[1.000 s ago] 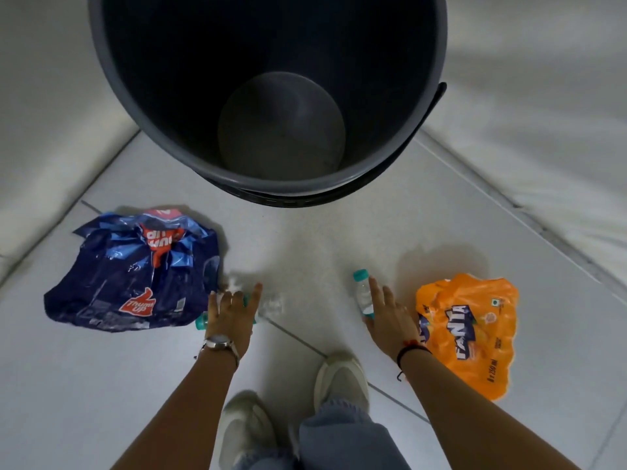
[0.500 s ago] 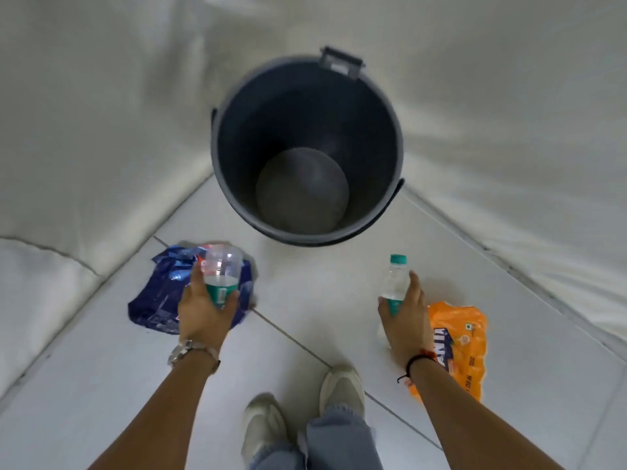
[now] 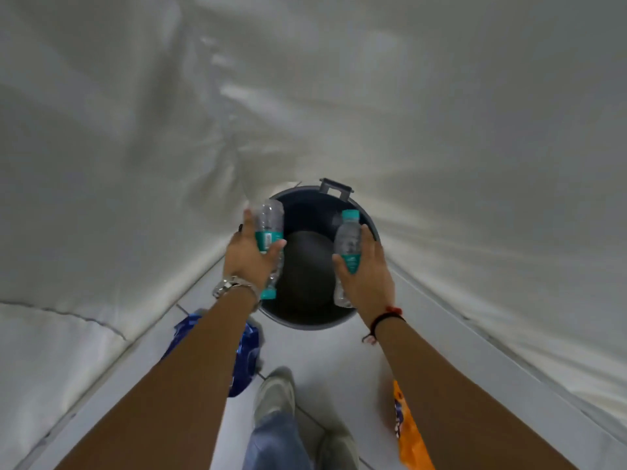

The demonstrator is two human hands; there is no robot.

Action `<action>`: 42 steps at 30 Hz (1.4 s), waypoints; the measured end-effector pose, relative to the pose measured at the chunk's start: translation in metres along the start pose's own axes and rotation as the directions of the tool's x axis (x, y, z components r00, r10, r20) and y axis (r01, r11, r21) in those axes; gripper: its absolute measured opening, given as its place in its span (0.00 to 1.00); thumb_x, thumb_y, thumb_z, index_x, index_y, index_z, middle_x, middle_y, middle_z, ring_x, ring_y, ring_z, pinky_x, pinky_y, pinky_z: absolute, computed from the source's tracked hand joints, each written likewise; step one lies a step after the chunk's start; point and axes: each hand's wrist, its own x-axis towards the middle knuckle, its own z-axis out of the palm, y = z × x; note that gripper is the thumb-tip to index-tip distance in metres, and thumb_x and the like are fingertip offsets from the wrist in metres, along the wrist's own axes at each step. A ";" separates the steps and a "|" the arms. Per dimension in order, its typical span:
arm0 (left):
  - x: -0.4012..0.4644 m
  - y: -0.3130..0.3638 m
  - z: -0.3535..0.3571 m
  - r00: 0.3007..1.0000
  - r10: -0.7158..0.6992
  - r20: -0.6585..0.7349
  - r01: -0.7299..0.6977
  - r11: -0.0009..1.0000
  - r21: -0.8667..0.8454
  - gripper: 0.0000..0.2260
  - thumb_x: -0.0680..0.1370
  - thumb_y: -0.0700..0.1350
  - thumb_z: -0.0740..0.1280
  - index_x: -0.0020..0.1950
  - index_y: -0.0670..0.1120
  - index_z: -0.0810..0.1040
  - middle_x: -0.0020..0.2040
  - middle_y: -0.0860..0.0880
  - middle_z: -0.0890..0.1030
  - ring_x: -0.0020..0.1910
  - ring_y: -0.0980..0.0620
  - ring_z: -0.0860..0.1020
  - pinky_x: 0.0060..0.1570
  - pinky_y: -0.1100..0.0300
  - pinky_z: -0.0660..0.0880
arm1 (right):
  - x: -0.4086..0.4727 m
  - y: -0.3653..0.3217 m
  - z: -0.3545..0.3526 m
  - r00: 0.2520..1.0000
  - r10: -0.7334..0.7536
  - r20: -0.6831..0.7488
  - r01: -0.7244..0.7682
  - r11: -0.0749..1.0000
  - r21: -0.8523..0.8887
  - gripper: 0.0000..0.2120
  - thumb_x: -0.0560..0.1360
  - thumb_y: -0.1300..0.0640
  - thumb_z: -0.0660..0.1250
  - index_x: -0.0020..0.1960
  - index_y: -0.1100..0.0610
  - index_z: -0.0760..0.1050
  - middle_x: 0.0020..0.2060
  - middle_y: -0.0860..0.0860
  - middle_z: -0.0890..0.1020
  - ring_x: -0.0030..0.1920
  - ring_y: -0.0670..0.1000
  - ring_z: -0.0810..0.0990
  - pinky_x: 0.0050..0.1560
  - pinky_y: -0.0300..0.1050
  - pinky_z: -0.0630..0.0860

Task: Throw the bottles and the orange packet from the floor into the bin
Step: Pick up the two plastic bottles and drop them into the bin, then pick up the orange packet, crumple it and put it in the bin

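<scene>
Hands (image 3: 249,256) (image 3: 368,276) each grip a bottle (image 3: 269,228) (image 3: 347,245) over the bin (image 3: 298,322); orange packet (image 3: 409,439) (seemingly floor-bound) mostly arm-hidden.

Dim, flat, greyish light leaves only soft shadows. The whole frame is motion-blurred. Wide-angle distortion bends the edges.

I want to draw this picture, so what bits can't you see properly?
All in the head view:
- Orange packet: mostly hidden behind the right arm, print unreadable.
- Blue packet: mostly covered by the left arm.
- Bottle labels: blurred, too small to read on the left hand's bottle and the right hand's bottle.
- Bin: sides blocked by both hands.
</scene>
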 end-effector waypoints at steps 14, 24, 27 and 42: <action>0.032 -0.051 0.050 0.977 0.068 0.204 -0.125 0.951 0.284 0.31 0.77 0.52 0.57 0.72 0.50 0.42 0.70 0.39 0.62 0.65 0.39 0.65 0.61 0.45 0.68 | 0.040 0.024 0.079 0.986 0.090 0.143 -0.046 0.956 -0.290 0.32 0.77 0.49 0.60 0.74 0.50 0.46 0.74 0.57 0.56 0.69 0.63 0.64 0.61 0.60 0.73; -0.002 -0.043 0.031 0.911 0.348 0.223 -0.411 0.708 0.575 0.28 0.77 0.58 0.49 0.72 0.49 0.42 0.76 0.42 0.47 0.74 0.43 0.45 0.67 0.48 0.35 | 0.017 0.035 0.044 0.979 -0.184 0.087 0.203 0.847 -0.491 0.28 0.79 0.45 0.50 0.74 0.52 0.45 0.76 0.55 0.50 0.76 0.55 0.47 0.69 0.56 0.34; -0.025 -0.032 0.037 0.890 0.385 0.244 -0.453 0.686 0.569 0.29 0.75 0.57 0.48 0.71 0.49 0.42 0.75 0.41 0.50 0.74 0.41 0.49 0.68 0.47 0.38 | 0.000 0.050 0.023 0.977 -0.202 0.061 0.204 0.833 -0.514 0.28 0.79 0.45 0.48 0.74 0.53 0.44 0.76 0.54 0.51 0.76 0.55 0.48 0.68 0.58 0.33; -0.181 0.007 0.248 0.484 0.529 0.697 -0.862 0.425 0.277 0.27 0.77 0.52 0.54 0.72 0.47 0.45 0.75 0.41 0.51 0.73 0.40 0.50 0.66 0.45 0.34 | -0.208 0.317 -0.028 0.780 0.615 -0.112 -0.620 0.737 -0.270 0.27 0.79 0.45 0.48 0.74 0.53 0.47 0.76 0.54 0.51 0.76 0.54 0.49 0.72 0.65 0.40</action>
